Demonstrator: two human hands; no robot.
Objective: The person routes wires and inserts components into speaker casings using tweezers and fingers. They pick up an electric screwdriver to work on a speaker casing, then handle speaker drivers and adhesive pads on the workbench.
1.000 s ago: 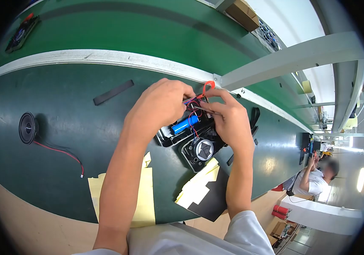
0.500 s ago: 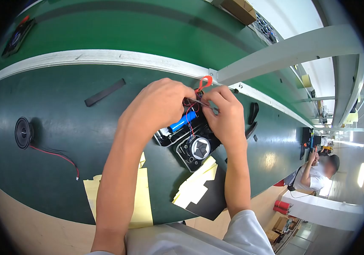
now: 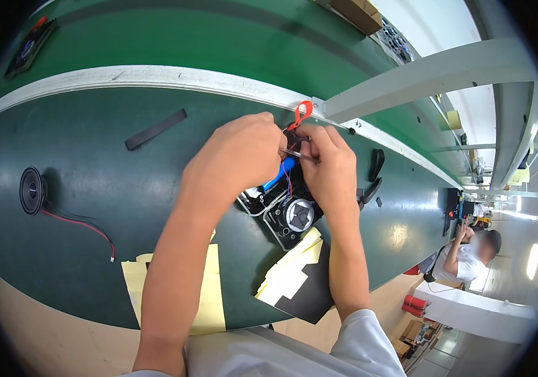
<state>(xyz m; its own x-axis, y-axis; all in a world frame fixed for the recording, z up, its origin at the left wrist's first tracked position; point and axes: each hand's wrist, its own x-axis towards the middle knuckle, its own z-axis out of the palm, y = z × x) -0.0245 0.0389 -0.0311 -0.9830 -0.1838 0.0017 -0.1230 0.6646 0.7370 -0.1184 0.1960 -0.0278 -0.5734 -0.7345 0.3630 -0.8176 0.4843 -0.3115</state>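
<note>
An opened black device housing (image 3: 278,235) lies on the green bench, with a blue cylinder (image 3: 279,174), thin red wires and a round silver-rimmed speaker (image 3: 299,214) in it. My left hand (image 3: 244,151) is closed at the top of the housing; its fingertips are partly hidden. My right hand (image 3: 328,157) pinches a thin metal tool (image 3: 299,154), which points toward the left fingertips. A red loop (image 3: 303,113) sticks up just beyond both hands. What the left fingers hold is too small to tell.
A loose speaker (image 3: 32,190) with a red and black lead lies far left. A black strip (image 3: 156,129) lies behind the left hand. Yellow sheets (image 3: 209,289) and a black card (image 3: 309,295) are near the front edge. Another person (image 3: 470,254) is at far right.
Both hands have drawn closer together over the housing and cover more of the blue cylinder. The metal tool in my right hand has changed its angle.
</note>
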